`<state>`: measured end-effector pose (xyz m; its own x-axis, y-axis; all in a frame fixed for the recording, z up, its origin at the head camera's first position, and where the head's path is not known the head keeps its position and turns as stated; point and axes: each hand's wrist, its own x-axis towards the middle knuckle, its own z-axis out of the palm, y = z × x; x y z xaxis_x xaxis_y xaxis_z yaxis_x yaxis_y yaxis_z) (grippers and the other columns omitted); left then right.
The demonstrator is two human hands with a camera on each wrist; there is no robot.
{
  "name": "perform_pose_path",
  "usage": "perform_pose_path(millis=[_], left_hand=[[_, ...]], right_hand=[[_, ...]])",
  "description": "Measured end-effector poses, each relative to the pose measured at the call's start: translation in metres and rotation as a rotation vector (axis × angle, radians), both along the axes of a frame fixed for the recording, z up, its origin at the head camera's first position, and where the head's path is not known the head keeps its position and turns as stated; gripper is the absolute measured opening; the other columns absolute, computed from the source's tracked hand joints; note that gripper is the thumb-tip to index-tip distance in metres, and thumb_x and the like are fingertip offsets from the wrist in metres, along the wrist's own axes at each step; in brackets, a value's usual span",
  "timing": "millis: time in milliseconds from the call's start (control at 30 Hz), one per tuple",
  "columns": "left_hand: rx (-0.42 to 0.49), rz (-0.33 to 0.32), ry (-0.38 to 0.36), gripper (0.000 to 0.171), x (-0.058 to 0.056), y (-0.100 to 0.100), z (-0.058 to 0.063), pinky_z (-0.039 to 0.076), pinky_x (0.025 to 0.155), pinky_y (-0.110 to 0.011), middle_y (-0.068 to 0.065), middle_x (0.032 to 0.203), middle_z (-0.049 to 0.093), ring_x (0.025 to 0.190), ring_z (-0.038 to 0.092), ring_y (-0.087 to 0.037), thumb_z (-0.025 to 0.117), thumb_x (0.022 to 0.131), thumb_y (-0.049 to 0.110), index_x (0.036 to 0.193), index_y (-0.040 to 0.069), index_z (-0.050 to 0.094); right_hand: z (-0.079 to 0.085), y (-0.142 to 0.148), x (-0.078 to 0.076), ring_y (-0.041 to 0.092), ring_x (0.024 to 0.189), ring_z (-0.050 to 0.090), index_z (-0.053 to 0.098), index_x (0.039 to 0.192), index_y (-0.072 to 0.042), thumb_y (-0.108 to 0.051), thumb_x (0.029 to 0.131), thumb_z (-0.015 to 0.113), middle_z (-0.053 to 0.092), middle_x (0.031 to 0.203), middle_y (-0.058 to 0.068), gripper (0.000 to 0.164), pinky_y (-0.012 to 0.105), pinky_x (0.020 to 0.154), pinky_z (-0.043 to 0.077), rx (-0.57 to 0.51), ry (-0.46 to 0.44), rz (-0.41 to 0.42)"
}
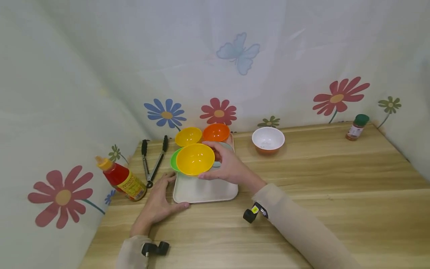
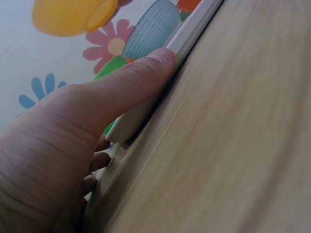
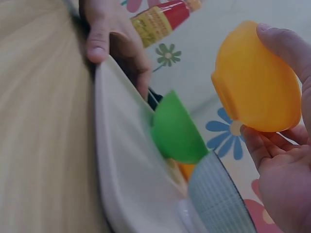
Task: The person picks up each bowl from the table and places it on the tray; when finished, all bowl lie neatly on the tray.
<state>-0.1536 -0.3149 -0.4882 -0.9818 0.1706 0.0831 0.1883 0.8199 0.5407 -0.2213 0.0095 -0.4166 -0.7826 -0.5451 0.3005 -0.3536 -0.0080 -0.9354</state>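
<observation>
My right hand (image 1: 228, 164) holds a yellow bowl (image 1: 195, 159) by its right side, thumb and fingers on the rim and wall, tilted and raised above the tray. My left hand (image 1: 158, 203) rests at the near left corner of a white tray (image 1: 206, 191); its straight thumb touches the front edge and its fingers lie along the left side. On the tray stand a green bowl (image 3: 177, 131) and a light blue textured bowl (image 3: 218, 194), both partly hidden in the head view. Behind them sit another yellow bowl (image 1: 188, 136) and an orange bowl (image 1: 216, 132).
Black-and-metal tongs (image 1: 155, 169) lie left of the tray, beside a red sauce bottle (image 1: 125, 182) with a yellow cap. An orange bowl with a white inside (image 1: 268, 139) stands to the right. A green-lidded spice jar (image 1: 357, 127) is at the far right.
</observation>
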Motion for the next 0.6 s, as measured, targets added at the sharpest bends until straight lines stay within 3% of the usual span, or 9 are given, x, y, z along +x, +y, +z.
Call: perform_pose_path(millis=[267, 600], left_hand=[[0.007, 0.016, -0.016, 0.112, 0.001, -0.001, 0.002, 0.015, 0.131, -0.082, -0.013, 0.181, 0.034, 0.169, 0.016, -0.049, 0.096, 0.076, 0.069, 0.162, 0.018, 0.046], [0.041, -0.001, -0.022, 0.115, 0.002, -0.006, 0.001, 0.017, 0.129, -0.084, -0.013, 0.182, 0.031, 0.17, 0.016, -0.048, 0.095, 0.077, 0.068, 0.168, 0.021, 0.042]], right_hand=[[-0.014, -0.013, 0.014, 0.017, 0.141, 0.062, 0.041, 0.168, -0.016, -0.029, 0.089, 0.097, 0.058, 0.158, -0.001, 0.098, 0.042, 0.125, 0.051, 0.071, -0.011, 0.071], [-0.032, -0.023, 0.024, 0.013, 0.141, 0.059, 0.04, 0.169, -0.021, -0.038, 0.088, 0.098, 0.057, 0.159, -0.006, 0.101, 0.035, 0.124, 0.051, 0.167, -0.054, 0.077]])
